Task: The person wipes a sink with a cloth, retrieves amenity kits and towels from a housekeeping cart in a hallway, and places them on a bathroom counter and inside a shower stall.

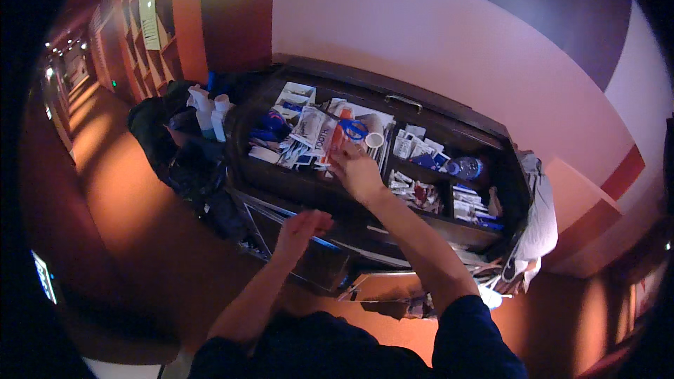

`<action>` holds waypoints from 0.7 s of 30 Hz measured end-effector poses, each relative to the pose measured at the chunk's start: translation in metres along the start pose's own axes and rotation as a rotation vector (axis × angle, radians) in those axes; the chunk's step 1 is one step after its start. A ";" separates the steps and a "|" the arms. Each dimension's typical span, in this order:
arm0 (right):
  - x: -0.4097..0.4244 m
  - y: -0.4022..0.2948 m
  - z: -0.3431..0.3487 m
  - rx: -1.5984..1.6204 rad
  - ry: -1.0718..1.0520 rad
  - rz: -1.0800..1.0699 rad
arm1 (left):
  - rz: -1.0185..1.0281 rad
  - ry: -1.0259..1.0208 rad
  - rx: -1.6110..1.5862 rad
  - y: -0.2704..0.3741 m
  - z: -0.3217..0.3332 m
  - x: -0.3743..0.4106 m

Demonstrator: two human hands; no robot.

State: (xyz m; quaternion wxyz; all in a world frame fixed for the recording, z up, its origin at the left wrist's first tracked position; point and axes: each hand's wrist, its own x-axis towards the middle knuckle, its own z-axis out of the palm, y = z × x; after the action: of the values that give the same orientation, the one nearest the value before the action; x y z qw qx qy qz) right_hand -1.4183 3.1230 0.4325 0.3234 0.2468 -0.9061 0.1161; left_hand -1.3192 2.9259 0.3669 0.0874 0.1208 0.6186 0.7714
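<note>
A dark housekeeping cart (321, 189) with a divided top stands before me. My right hand (360, 171) reaches over its left compartment, fingers bent down at the small paper packets (316, 129), one bearing large writing. Whether the fingertips grip anything is hidden. Just beyond them lie blue-handled scissors (353, 129), an orange item (345, 114) and a white cardboard-like tube (374, 139). My left hand (303, 229) hovers by the cart's front edge, lower and nearer to me, slightly blurred, with nothing seen in it.
Right compartments hold sachets (418, 145), small wrapped items (413, 189), a clear plastic bottle (466, 167) and upright packets (471, 205). Spray bottles (202, 110) stand at the cart's left end. A pale bag (537, 210) hangs at its right. A corridor (113, 168) runs off to the left.
</note>
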 end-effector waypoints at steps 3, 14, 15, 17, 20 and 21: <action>-0.007 0.002 -0.013 0.119 0.009 -0.011 | -0.161 0.104 -0.063 0.020 0.000 0.020; -0.047 0.003 -0.074 0.318 0.189 0.444 | -0.280 -0.232 -0.215 0.038 0.016 0.072; -0.042 0.019 -0.070 0.216 0.142 0.500 | -0.285 -0.264 -0.230 0.040 0.016 0.074; -0.046 0.049 -0.049 0.183 -0.032 0.600 | -0.295 -0.336 -0.247 0.048 0.017 0.078; -0.062 0.081 -0.028 0.129 -0.003 0.604 | -0.272 -0.359 -0.253 0.049 0.029 0.076; -0.057 0.078 -0.031 0.152 0.033 0.615 | -0.298 -0.330 -0.247 0.048 0.028 0.076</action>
State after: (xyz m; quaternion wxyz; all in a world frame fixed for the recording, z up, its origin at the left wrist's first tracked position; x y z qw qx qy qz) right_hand -1.4044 3.2222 0.4159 0.2684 -0.0172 -0.9217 0.2797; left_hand -1.3830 2.9629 0.4256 0.3140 0.1410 0.5081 0.7895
